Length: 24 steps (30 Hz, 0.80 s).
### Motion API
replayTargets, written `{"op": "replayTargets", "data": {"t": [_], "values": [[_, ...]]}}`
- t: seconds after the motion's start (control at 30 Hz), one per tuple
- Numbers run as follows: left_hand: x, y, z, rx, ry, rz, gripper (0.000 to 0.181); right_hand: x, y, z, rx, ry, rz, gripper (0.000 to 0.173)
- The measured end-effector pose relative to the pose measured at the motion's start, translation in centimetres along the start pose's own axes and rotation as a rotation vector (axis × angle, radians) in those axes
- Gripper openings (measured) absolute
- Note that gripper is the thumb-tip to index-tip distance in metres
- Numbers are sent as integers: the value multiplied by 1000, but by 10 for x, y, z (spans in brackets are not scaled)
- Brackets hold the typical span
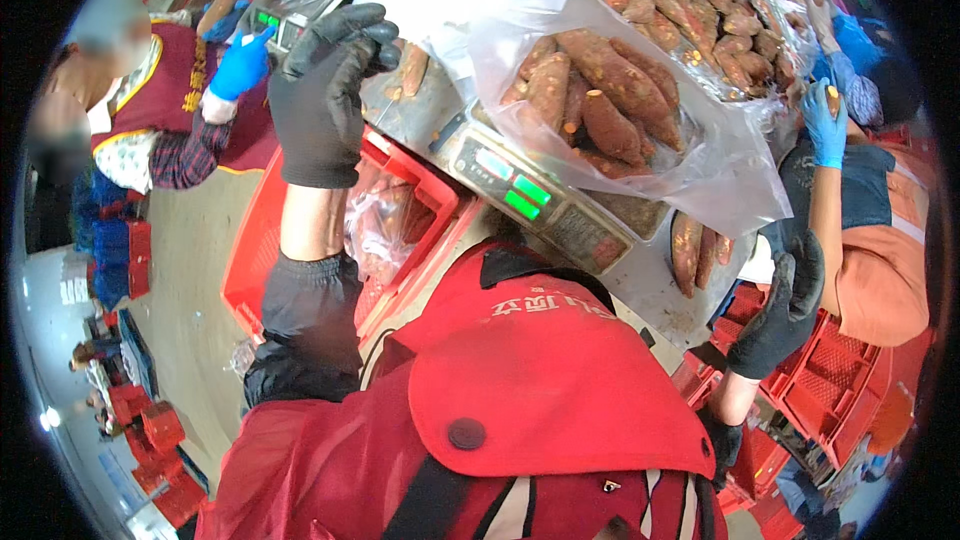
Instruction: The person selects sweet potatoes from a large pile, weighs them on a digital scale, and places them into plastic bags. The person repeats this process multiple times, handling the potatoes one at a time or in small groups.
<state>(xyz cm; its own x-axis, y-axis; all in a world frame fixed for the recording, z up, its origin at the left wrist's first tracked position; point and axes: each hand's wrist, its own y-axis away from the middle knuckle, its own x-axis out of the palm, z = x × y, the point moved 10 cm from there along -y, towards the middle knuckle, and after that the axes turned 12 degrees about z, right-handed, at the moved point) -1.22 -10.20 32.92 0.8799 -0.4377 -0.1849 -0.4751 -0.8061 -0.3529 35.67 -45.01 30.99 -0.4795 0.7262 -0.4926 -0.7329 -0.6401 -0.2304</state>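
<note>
My left hand [324, 94] wears a black glove and is raised left of the digital scale [525, 191]. Its fingers are loosely bent and apart, and I see nothing in them. My right hand [784, 307], also in a black glove, hangs right of the table edge with thumb and fingers spread, holding nothing. On the scale rests a clear plastic bag [731, 180], its mouth wide, with several sweet potatoes [611, 116] inside. The scale's green displays are lit. Loose sweet potatoes [685, 251] lie on the metal table [667, 315] near my right hand.
A large heap of sweet potatoes [697, 7] covers the table's far side. A red crate [251, 255] holding bagged produce [386, 221] stands below my left hand. Co-workers in blue gloves [240, 67] are on both sides. Red crates [825, 375] stand at the right.
</note>
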Motion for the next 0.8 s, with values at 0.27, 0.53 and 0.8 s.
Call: {"op": "replayTargets", "data": {"t": [0.27, 0.53, 0.8], "values": [[-17, 41, 18, -104, 113, -112, 27, 8, -1, 15, -67, -39, 52, 41], [-15, 35, 18, -89, 169, -111, 27, 2, 1, 15, -79, -35, 25, 42], [68, 15, -12, -37, 263, 297, 23, 1, 9, 34, -86, -85, -41, 48]]}}
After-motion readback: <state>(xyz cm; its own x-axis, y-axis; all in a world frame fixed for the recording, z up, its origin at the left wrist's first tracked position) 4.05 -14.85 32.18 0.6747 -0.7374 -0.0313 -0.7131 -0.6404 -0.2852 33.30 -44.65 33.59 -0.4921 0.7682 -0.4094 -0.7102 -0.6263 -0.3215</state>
